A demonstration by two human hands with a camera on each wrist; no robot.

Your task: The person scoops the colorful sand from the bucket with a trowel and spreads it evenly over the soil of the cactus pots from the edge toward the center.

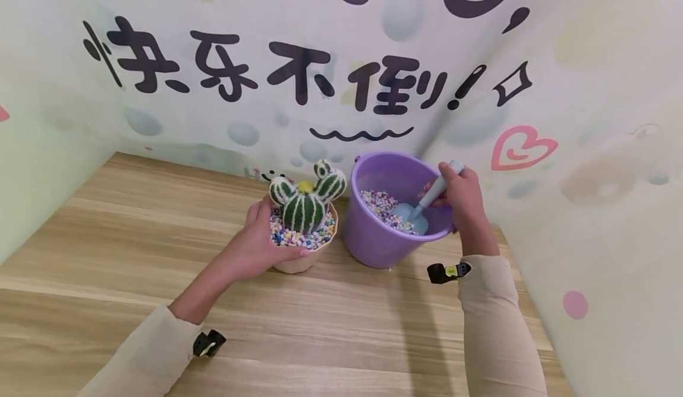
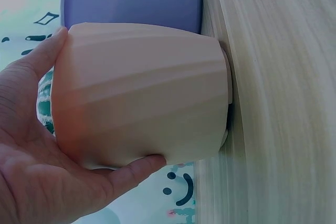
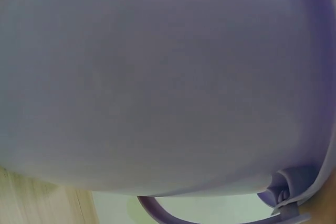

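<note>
My left hand (image 1: 258, 247) grips a pale peach flowerpot (image 2: 142, 93) from its left side, thumb across the near side of the rim. In the pot stands a green knitted-looking cactus (image 1: 303, 214) with white stripes and a yellow top, ringed by multicoloured pebbles (image 1: 288, 238). To its right is a purple bucket (image 1: 373, 244), tilted, holding more small coloured pebbles (image 1: 376, 202). My right hand (image 1: 465, 200) holds a light blue scoop (image 1: 436, 191) by its handle, over the bucket's right rim. The scoop's blade rests among the bucket's pebbles. The right wrist view shows mostly the bucket's outer wall.
Pot and bucket stand towards the back of a wood-grain table (image 1: 320, 338). Close behind hangs a pale printed wall covering (image 1: 256, 118) with dark characters. Another wall (image 1: 603, 237) borders the table on the right. A purple bucket handle (image 3: 157, 211) hangs beside the bucket.
</note>
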